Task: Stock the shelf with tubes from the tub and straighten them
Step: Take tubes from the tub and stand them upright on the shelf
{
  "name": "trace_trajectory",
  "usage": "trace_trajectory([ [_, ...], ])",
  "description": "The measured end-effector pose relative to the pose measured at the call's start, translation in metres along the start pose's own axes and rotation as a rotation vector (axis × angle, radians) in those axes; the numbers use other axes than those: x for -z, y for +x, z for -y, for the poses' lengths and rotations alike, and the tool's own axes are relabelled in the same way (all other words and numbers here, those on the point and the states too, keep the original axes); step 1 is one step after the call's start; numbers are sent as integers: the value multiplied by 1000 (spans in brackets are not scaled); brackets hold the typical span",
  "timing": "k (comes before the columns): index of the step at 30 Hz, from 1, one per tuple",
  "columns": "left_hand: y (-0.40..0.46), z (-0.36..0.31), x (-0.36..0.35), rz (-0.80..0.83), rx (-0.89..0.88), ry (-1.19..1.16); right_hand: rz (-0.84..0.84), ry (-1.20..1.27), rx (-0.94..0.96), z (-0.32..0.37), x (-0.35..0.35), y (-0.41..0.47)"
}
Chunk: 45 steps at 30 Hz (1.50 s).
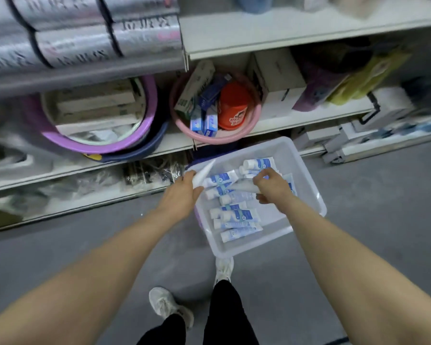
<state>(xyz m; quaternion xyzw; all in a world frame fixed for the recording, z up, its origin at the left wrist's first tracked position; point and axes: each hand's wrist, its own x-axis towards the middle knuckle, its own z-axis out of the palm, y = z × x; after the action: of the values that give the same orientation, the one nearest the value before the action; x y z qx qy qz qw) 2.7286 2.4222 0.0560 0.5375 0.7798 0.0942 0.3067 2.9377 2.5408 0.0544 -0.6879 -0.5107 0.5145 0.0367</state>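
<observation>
A clear plastic tub (311, 192) sits on the grey floor in front of the shelves, holding several white and blue tubes (234, 215). My left hand (184, 192) grips one white tube (203, 174) at the tub's left rim, its flat end pointing up toward the shelf. My right hand (271, 185) is inside the tub and grips another tube (244, 186) lying across the pile. The white shelf (279, 120) runs above the tub.
A pink basin (249, 131) on the shelf holds boxed toothpaste and an orange container (234, 105). A purple basin (95, 143) with boxes sits to the left, white boxes (276, 78) to the right. My two shoes (169, 307) stand on the floor below the tub.
</observation>
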Motion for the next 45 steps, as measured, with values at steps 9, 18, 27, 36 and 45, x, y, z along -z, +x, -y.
trace_trajectory([
  [9,-73,9,142,-369,6,-122,179,301,192,135,-22,-123],
  [18,-163,42,284,-721,-77,-137,237,310,676,256,-64,-235],
  [27,-232,67,401,-1013,-121,-120,364,271,1047,367,-95,-357],
  [36,-255,79,491,-1226,-71,-87,280,366,1309,468,-118,-416],
  [45,-240,100,582,-1392,8,-44,280,333,1496,593,-145,-422],
])
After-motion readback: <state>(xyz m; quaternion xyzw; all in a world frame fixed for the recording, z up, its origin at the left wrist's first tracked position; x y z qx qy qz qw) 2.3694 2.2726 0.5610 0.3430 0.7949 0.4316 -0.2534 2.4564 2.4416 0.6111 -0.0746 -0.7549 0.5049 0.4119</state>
